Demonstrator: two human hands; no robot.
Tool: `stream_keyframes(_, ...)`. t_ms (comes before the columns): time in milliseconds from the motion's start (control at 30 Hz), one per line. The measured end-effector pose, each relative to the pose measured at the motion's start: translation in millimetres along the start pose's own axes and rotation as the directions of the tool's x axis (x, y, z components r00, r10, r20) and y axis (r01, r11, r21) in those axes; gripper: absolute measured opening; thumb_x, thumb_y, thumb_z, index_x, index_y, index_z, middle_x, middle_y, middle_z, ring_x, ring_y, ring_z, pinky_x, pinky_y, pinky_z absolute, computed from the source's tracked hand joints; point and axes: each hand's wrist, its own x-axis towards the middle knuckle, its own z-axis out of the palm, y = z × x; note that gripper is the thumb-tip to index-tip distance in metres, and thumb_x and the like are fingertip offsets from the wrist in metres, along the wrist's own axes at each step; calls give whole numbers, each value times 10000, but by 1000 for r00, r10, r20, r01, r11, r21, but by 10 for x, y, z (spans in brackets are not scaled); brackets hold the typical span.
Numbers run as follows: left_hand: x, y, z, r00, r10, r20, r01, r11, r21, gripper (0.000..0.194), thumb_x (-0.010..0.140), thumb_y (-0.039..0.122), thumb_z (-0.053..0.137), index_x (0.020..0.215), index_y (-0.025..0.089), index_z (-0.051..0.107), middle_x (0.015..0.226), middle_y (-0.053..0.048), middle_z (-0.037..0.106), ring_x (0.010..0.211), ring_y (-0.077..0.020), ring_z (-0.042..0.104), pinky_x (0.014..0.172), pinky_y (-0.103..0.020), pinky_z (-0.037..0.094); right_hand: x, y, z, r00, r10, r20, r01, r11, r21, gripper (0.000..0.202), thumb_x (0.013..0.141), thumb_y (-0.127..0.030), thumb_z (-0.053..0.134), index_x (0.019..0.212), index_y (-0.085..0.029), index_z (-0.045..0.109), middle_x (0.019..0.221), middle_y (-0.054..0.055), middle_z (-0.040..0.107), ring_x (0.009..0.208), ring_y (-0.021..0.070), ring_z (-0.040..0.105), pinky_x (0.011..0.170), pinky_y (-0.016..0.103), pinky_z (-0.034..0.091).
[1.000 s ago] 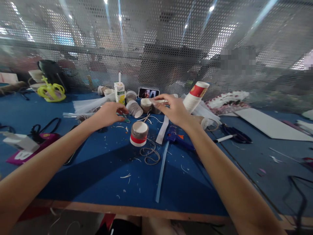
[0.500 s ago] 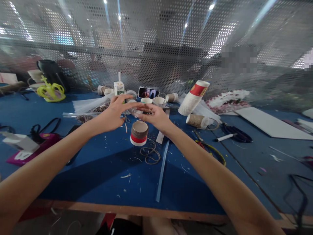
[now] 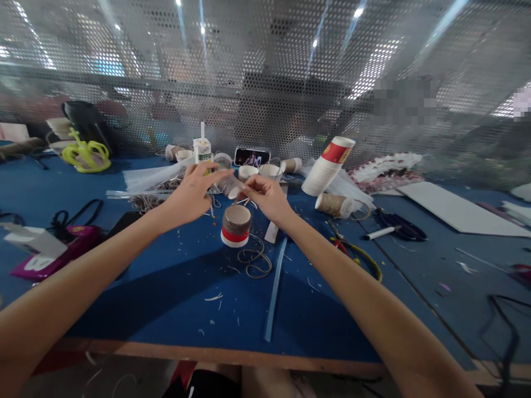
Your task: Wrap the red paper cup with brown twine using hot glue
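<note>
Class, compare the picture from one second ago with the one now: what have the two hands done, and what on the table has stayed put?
The left hand rose off the table, and the right hand drew in from the right. They now meet above the red-banded cup, around a small twine-wrapped cup. The blue tool that lay by the right wrist is gone from view. The red-banded cup, cup stack, phone and juice carton stayed put.

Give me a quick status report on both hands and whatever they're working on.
Left hand and right hand raised together over the blue table, pinching a small twine-wrapped cup. Red-banded cup directly below. Loose twine beside it.
</note>
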Motion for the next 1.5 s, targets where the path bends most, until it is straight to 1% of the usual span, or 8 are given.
stream_keyframes(167,4,-47,37,970,-152,-188,156,988,7,591,748,77,471,1328,194,467,1283,-145,503,1230,-357,440,1036,-585,355,66,94,-263,988,-58,-140,20,966,-259,402,907,-495,467,618,-216,482,618,-5,579,613,141,538,675,307,440)
stream_keyframes(333,-38,121,-32,956,-214,-200,213,977,-29,413,829,233,496,1236,167,474,1201,-146,538,1154,-321,520,975,-496,431,109,106,-513,983,-104,-149,28,898,-440,524,886,-515,511,471,-209,419,524,-9,471,609,156,476,740,344,396)
stream_keyframes(600,18,161,-166,975,-137,-172,110,981,-161,260,867,214,455,1065,175,620,1085,-85,635,903,-197,608,821,-362,501,134,281,-741,987,-56,-150,-36,838,-545,263,825,-378,619,669,-183,701,668,24,522,684,179,497,734,377,419)
stream_keyframes(767,68,23,-68,986,-98,-136,60,964,-257,291,858,256,550,1132,208,637,1091,-82,638,970,-208,601,814,-357,506,116,241,-615,999,43,21,-29,892,-451,421,746,-419,712,1094,-183,696,786,39,654,625,146,543,621,321,482)
stream_keyframes(1000,44,25,1,971,-70,-230,17,974,-226,396,826,323,652,1199,209,582,1148,-99,569,1121,-257,545,930,-442,473,-14,-64,-107,983,-43,180,108,923,-369,531,735,-387,745,1237,-263,629,1329,88,585,1217,299,517,961,467,455)
stream_keyframes(1200,21,82,-21,973,-51,-225,-6,969,-248,432,802,332,681,1202,217,564,1167,-92,546,1137,-260,534,934,-446,475,-38,-126,14,998,-6,60,24,955,-295,201,863,-214,578,860,-204,778,852,43,758,863,221,677,810,383,519)
stream_keyframes(1367,42,56,12,966,-137,-221,58,942,-330,380,792,219,615,1169,216,578,1193,-95,539,1121,-254,547,923,-452,490,2,-41,-239,997,55,-54,-66,968,-242,153,818,-260,659,856,-205,796,872,50,782,877,233,712,820,368,539)
stream_keyframes(1500,52,28,20,967,-247,57,240,817,-524,543,706,129,571,1242,195,514,1352,-147,478,1242,-293,500,949,-448,491,23,82,-457,979,132,-158,-170,949,-266,131,723,-264,752,817,-187,801,830,72,784,836,255,723,788,380,555)
